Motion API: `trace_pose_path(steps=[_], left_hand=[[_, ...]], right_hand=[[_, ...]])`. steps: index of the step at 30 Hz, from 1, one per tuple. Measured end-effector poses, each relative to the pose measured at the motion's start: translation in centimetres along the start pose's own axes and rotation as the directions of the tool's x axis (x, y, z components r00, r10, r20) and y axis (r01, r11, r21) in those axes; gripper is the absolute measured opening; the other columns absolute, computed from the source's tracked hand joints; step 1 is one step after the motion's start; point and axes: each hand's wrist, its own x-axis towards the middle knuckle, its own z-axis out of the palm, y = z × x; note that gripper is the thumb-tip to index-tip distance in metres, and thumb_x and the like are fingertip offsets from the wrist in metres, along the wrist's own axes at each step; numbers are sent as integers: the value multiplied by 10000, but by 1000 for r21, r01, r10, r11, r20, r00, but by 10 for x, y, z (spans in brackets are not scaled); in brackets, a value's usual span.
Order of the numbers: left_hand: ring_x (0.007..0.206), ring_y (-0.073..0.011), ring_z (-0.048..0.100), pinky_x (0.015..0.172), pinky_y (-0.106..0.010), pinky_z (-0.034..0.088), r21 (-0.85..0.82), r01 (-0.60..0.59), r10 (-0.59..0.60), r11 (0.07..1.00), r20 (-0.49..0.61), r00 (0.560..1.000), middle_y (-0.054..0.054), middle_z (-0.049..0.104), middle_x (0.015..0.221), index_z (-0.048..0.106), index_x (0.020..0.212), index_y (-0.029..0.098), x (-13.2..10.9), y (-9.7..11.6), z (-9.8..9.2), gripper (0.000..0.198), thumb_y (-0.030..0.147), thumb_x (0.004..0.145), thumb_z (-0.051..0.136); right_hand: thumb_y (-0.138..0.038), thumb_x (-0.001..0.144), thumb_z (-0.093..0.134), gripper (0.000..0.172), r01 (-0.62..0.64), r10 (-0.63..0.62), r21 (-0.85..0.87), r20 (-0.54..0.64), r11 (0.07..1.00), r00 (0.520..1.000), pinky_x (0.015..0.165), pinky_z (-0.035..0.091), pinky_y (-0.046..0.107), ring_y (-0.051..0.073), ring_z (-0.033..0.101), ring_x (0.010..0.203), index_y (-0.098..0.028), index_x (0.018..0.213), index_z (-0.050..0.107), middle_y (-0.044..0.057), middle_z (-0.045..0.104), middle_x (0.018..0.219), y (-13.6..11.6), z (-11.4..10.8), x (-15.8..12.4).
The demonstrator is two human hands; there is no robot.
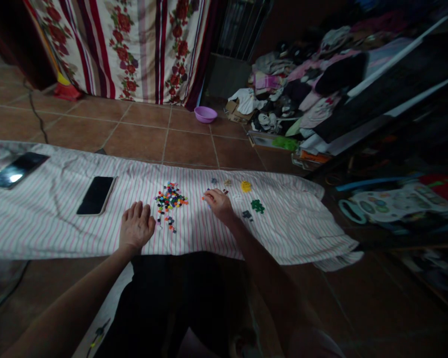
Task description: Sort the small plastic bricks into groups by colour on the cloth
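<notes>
My left hand [136,224] lies flat on the striped cloth [194,233], fingers stretched out, beside a mixed pile of small coloured pieces [170,198]. To the right of that pile, my right hand [218,203] is low over the cloth with its fingertips pinched together. Specks of orange and blue show at the fingertips, but whether they are held or lie on the cloth I cannot make out. Around this hand are single-colour groups: yellow pieces [246,186], green pieces [258,206], dark grey pieces [247,215], white pieces [238,197] and tan pieces [228,182].
A black-screened phone [96,196] rests left of my left hand, and a dark tablet-like device [18,170] lies farther left. Beyond the cloth, a purple basin [205,114] stands on the tiled floor. Heaped clothes [283,89] fill the back right.
</notes>
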Motion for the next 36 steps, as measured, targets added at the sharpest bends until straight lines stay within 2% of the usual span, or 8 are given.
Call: trace_pose_path(steps=[4, 10, 15, 25, 36], left_hand=[[1329, -364, 449, 1051, -516, 362, 3, -4, 4, 1000, 1, 1000, -224, 535, 1389, 577, 1270, 101, 0, 0, 0, 443, 299, 924, 383], [1325, -363, 455, 1049, -497, 367, 30, -13, 13, 999, -6, 1000, -221, 542, 1380, 576, 1276, 89, 0, -1, 2, 451, 300, 934, 371], [1321, -360, 459, 1045, -496, 370, 50, -21, 21, 999, -11, 1000, -215, 552, 1370, 578, 1270, 96, 0, -1, 2, 445, 304, 935, 372], [1320, -370, 457, 1044, -505, 363, 17, -15, 15, 1000, -17, 1000, -225, 543, 1376, 577, 1275, 91, 0, -2, 3, 452, 301, 928, 378], [1318, -375, 459, 1042, -527, 369, -9, -16, 16, 1000, -28, 999, -237, 548, 1371, 587, 1256, 96, 0, -2, 2, 443, 304, 917, 391]], right_hand=[[-140, 903, 538, 162, 54, -55, 64, 22, 996, 998, 807, 474, 258, 164, 624, 857, -196, 922, 690, 45, 677, 916, -23, 30, -1], [-137, 908, 561, 137, 9, -9, 43, 16, 999, 1000, 861, 473, 271, 170, 627, 898, -195, 946, 679, 56, 689, 963, -45, 60, -8], [-137, 918, 545, 121, -36, 36, -24, -14, 999, 999, 889, 451, 275, 180, 618, 947, -192, 959, 644, 55, 685, 953, -51, 67, -10], [-207, 945, 557, 71, -109, 103, -133, -53, 985, 993, 853, 432, 266, 187, 596, 949, -193, 951, 626, 62, 672, 946, -60, 75, -11], [-134, 922, 497, 173, -67, 59, -139, -62, 988, 996, 851, 452, 264, 186, 598, 921, -172, 1001, 647, 72, 656, 922, -63, 77, -18]])
